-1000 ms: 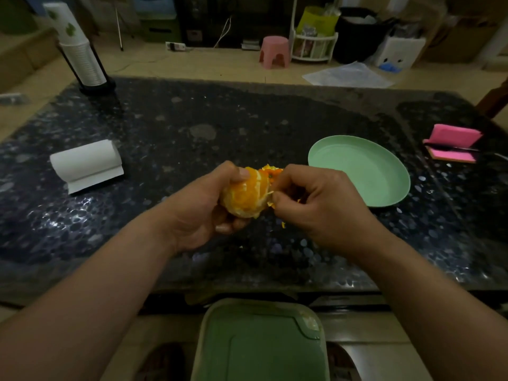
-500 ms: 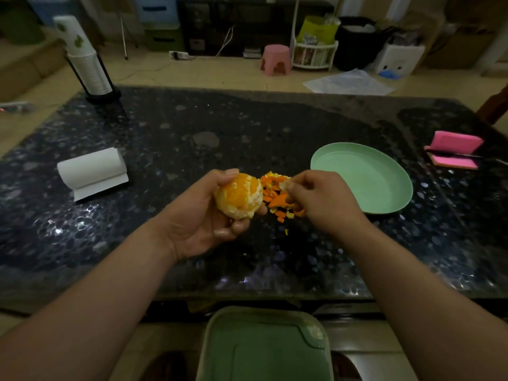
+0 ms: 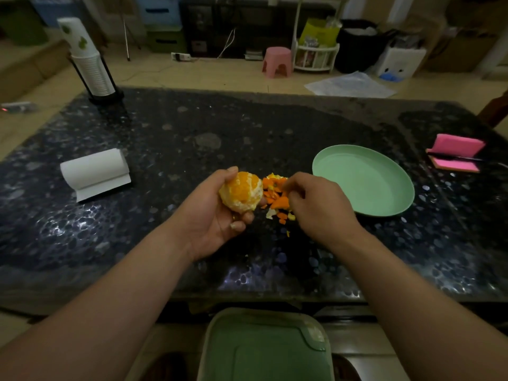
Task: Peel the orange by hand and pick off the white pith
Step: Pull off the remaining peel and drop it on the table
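Observation:
My left hand (image 3: 217, 218) grips the orange (image 3: 242, 192) just above the dark table, thumb on top and fingers curled underneath. The fruit is mostly bare, with orange flesh showing on top and white pith over its lower side. Right beside it, a pile of small peel scraps (image 3: 276, 199) lies on the table. My right hand (image 3: 316, 207) hovers over the right side of that pile with its back to the camera and its fingers curled down. Its fingertips are hidden, so whether they pinch anything does not show.
An empty green plate (image 3: 384, 193) sits to the right of the pile. A white paper roll (image 3: 94, 171) lies at the left, a cup stack (image 3: 88, 59) stands at the far left corner, and a pink notepad (image 3: 455, 155) is at the right edge. A green bin lid (image 3: 264, 350) is below the table's near edge.
My right hand left the orange, moved right, and dropped over the peel pile. My left hand kept the orange and shifted slightly left, so the pile now shows between the hands.

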Tool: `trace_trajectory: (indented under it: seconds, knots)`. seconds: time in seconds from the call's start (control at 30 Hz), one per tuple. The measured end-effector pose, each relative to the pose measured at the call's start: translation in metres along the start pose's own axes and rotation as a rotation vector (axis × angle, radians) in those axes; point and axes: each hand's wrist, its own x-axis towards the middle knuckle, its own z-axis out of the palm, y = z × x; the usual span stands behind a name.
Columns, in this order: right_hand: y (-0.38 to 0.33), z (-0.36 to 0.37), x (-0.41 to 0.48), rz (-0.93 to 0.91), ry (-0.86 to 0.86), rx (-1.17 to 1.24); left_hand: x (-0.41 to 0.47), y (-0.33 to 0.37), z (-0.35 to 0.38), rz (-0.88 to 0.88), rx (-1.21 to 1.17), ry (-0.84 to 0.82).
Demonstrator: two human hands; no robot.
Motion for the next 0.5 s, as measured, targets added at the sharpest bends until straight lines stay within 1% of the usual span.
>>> trace_trajectory:
  seconds: [0.03, 0.07, 0.17, 0.2, 0.3, 0.33, 0.43, 0.5]
  knots:
    - [-0.002, -0.002, -0.001, -0.003, -0.021, 0.044, 0.000, 0.000, 0.001, -0.003, 0.000, 0.001]
    - [-0.004, -0.005, -0.002, 0.009, -0.049, 0.137, 0.001, 0.000, 0.002, -0.006, -0.001, 0.000]
    - [-0.013, -0.015, -0.011, 0.102, -0.204, 0.566, -0.001, -0.001, 0.009, -0.014, -0.041, -0.025]
    - [-0.015, -0.016, -0.015, 0.118, -0.209, 0.615, -0.002, -0.001, 0.012, -0.011, -0.067, -0.038]
    - [-0.020, -0.023, -0.027, 0.121, -0.084, 0.556, -0.003, -0.003, 0.021, 0.007, -0.138, -0.057]
    - [-0.021, -0.026, -0.030, 0.122, -0.070, 0.560, -0.004, -0.004, 0.023, 0.018, -0.148, -0.061]
    - [-0.027, -0.032, -0.039, 0.078, -0.173, 0.631, -0.008, -0.005, 0.028, 0.057, -0.143, -0.081]
    - [-0.031, -0.032, -0.045, 0.040, -0.185, 0.606, -0.011, -0.006, 0.029, 0.082, -0.123, -0.088]
